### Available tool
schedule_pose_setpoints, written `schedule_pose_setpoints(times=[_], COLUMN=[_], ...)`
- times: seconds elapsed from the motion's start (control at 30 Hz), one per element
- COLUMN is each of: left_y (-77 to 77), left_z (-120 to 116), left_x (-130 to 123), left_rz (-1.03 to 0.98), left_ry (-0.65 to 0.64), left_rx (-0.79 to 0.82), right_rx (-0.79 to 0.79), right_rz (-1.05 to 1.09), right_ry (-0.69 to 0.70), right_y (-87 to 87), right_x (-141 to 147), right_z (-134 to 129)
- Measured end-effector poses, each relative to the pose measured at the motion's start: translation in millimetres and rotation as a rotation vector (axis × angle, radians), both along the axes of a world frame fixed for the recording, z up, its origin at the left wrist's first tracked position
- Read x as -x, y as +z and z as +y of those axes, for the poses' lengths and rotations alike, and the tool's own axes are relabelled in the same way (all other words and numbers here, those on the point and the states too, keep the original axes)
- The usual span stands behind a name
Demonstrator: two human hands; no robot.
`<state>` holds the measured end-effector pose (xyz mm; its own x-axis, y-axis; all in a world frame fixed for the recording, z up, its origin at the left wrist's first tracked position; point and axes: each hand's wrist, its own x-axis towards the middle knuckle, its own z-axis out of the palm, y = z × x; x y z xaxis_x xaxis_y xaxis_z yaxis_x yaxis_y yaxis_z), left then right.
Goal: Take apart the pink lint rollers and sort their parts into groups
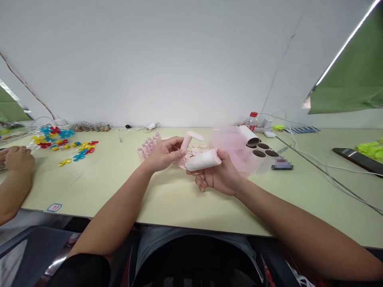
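My left hand (165, 153) is closed around a small pale-pink piece (186, 141) with a slim stem and a flat, rounded top tilted to the right. In my right hand (223, 175) lies a white cardboard-like tube (202, 160), its right end covered by a pink disc. The thumb presses near that end, and the tube slants slightly up to the right. Both hands are above the table, close together. Behind them are several small pink rings (195, 151), partly hidden. Clear pink-tinted small bottles (149, 145) stand in rows just beyond my left hand.
Sheer pink material (227, 143) and open brown-lined tubes (259, 153) are right of centre. A red-capped bottle (252, 120), white cables (324, 165) and a dark phone-like slab (356, 159) lie farther right. Colourful propeller-shaped pieces (54, 137) and another person's hand (19, 161) are at left.
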<state>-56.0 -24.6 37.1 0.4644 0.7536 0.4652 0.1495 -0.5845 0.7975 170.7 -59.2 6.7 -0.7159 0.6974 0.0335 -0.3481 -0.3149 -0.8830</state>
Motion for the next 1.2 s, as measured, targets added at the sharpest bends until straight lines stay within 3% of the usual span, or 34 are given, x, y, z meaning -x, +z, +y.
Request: schedule_pose_setpoints(times=[0.1, 0.3, 0.6, 0.8, 0.9, 1.1, 1.2], left_y=[1.0, -0.1, -3.1, -13.2, -16.6, -20.1, -17.6], left_z=[-3.8, -6.8, -7.0, -7.1, -8.9, -14.9, -17.0], left_x=[-5.6, -10.1, -15.1, -23.9, -28.0, -34.6, -32.9], left_rz=[-0.059, -0.083, -0.111, -0.066, 0.001, 0.041, 0.011], left_ry=[-0.135, -0.182, -0.080, -0.118, -0.079, 0.001, 0.005], left_rx=[0.122, 0.220, 0.252, 0.159, 0.093, -0.028, -0.001], right_rx=[0.081, 0.104, 0.164, 0.174, 0.137, 0.067, -0.017], right_rz=[0.029, 0.046, 0.055, 0.139, 0.163, 0.049, -0.026], right_ry=[0.141, 0.190, 0.187, -0.008, -0.101, -0.213, -0.252], right_y=[1.4, -1.6, -4.8, 1.4, 2.9, -4.9, -10.9], right_x=[-1.9, 0.2, 0.0, 5.2, 8.6, 13.5, 16.2], right_z=[1.0, -0.9, 2.0, -1.7, -2.9, -6.3, -9.3])
